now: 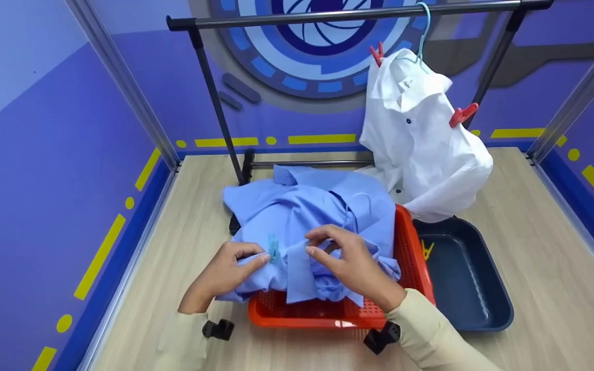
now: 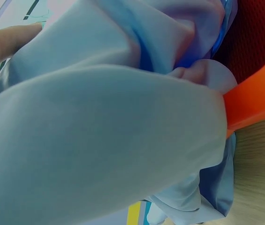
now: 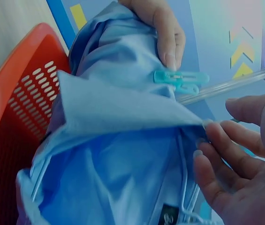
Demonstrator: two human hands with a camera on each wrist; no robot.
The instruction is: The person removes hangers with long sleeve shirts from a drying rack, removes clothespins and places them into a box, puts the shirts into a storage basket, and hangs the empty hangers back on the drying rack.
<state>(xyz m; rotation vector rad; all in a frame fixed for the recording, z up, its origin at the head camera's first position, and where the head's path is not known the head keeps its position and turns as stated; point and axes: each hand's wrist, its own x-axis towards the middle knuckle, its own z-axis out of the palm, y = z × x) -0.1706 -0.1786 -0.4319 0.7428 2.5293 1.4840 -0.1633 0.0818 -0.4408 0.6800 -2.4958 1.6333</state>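
Observation:
A light blue shirt [image 1: 317,206] lies bunched over the red basket [image 1: 416,252], its collar [image 1: 300,273] toward me. My left hand [image 1: 227,270] pinches the fabric at the shirt's left side between thumb and fingers. Right at those fingertips, a teal clothespin [image 3: 179,79] sits on the cloth. My right hand [image 1: 351,257] is at the other side of the collar, its fingertips touching the collar edge and its thumb held apart. In the left wrist view, a fold of the shirt [image 2: 99,140] hides most of the left hand.
Behind stands a garment rack [image 1: 302,19]. From its bar a white shirt [image 1: 415,149] hangs on a teal hanger [image 1: 423,33], with red clothespins [image 1: 463,114] at both shoulders. A dark blue tray [image 1: 464,288] holding a yellow clothespin [image 1: 426,250] sits right of the basket.

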